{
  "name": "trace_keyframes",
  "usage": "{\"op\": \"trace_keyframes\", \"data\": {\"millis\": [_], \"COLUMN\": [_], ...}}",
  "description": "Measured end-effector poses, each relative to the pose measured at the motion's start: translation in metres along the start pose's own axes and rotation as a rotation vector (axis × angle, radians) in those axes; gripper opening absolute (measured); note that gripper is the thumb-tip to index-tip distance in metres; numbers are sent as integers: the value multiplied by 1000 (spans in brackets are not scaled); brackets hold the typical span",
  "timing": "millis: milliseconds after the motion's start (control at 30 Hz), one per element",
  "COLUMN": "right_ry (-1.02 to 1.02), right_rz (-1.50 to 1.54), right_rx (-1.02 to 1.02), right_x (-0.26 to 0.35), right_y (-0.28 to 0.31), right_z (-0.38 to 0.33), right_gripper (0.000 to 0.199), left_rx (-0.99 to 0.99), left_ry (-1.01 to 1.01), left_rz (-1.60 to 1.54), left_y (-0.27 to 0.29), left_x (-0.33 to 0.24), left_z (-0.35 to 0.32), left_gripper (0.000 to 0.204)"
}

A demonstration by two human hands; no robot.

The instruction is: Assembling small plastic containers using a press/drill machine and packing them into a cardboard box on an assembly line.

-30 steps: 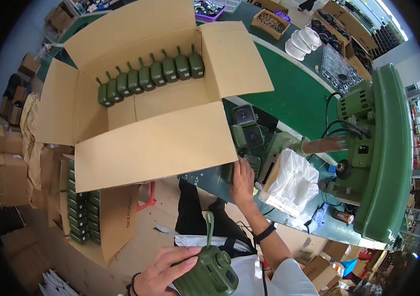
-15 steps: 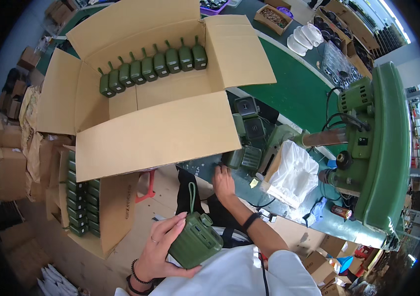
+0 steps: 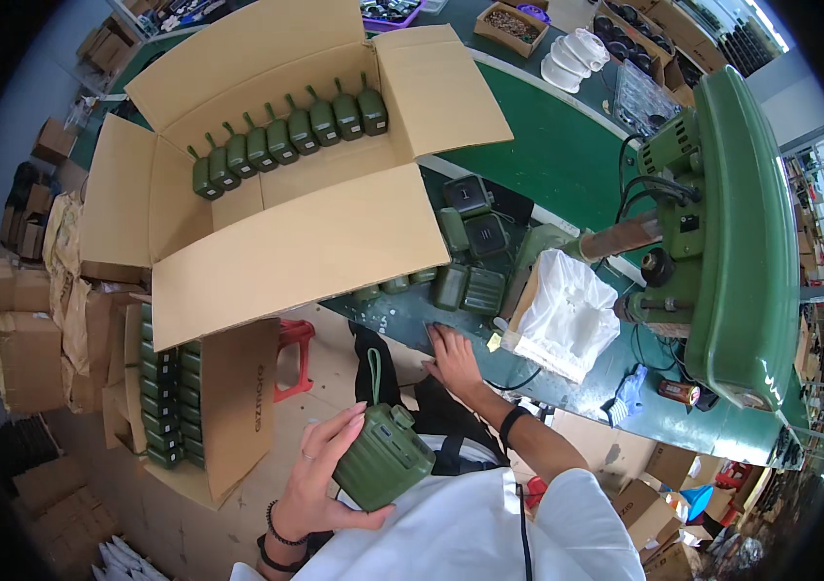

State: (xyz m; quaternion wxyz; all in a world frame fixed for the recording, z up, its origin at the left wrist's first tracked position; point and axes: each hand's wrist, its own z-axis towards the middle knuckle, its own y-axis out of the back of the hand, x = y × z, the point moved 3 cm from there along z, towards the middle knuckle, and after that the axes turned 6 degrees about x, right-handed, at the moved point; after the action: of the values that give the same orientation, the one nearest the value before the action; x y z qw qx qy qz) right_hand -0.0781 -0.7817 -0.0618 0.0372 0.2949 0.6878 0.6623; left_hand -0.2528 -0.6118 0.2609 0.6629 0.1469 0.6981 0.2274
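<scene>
My left hand (image 3: 320,463) grips a green ribbed box-shaped device (image 3: 385,463) near my lap, thumb below and fingers along its far left edge. A green strap loop (image 3: 374,373) stands up from its top, and a rounded knob and a narrow panel with slots show on the upper side. At the bench's near edge, my right hand (image 3: 456,360) rests with its fingers stretched out and the thumb apart. A small dark edge shows by its fingertips, too small to name. Just beyond lie several similar green devices (image 3: 483,290).
An open cardboard box (image 3: 301,259) holds a row of green devices (image 3: 281,141). Lower left, another carton (image 3: 243,407) holds more, beside a red stool (image 3: 294,358). A green drill press (image 3: 736,242) stands right, near a white-lined box (image 3: 572,315) and a glove (image 3: 628,392).
The view has shifted, so the bench and boxes sit differently. My right hand has drawn back slightly from the green devices, its thumb now apart. My left hand still holds its device.
</scene>
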Motion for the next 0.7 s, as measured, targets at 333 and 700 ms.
{"op": "trace_keyframes", "data": {"millis": [333, 700], "right_ry": [-195, -251], "right_rz": [-97, 776], "right_rx": [-88, 23], "right_x": [-9, -3], "right_y": [-12, 56], "right_z": [36, -12], "right_gripper": [16, 25], "left_rx": [36, -28], "left_ry": [-47, -285], "left_rz": [27, 153], "left_y": [-24, -33], "left_x": [-20, -60], "left_z": [10, 28], "left_gripper": [112, 110]}}
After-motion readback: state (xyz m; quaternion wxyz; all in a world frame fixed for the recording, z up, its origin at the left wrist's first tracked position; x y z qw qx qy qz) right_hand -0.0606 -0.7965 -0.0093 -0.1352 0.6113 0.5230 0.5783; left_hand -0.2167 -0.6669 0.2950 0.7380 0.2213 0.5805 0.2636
